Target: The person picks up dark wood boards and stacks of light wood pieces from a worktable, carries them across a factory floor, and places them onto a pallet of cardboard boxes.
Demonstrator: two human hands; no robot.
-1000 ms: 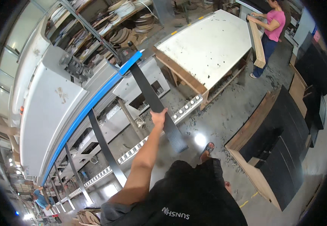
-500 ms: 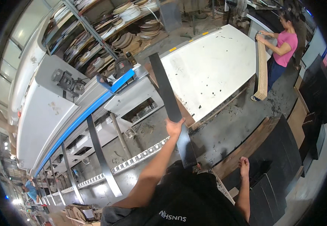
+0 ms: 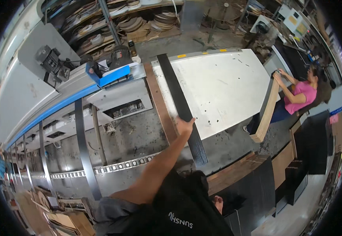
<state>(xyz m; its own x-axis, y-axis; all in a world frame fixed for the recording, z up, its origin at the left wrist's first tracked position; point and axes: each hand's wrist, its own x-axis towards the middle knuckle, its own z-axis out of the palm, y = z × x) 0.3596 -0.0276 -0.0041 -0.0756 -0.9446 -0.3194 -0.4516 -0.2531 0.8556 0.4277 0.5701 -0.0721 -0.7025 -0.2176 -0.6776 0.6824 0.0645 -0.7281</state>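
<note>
In the head view, the left hand grips a long dark strip across its width, nearer the strip's near end than its far end. Its thumb lies at the strip's right edge and the fingers are closed on it, though their tips are mostly hidden. The strip's long axis runs away from the body, slanting left at the far end. It passes over the left part of the white desk, from by the far left corner to beyond the near left corner (whether it rests on the top or hangs just above, I cannot tell).

The right hand is low by the body, well apart from the strip, so the left is the nearer of the 2. Its fingers look curled; I cannot tell whether they pinch anything.

Left of the desk is a machine with a blue rail; beyond the desk's right edge, 1 co-worker holds a pale board.
</note>
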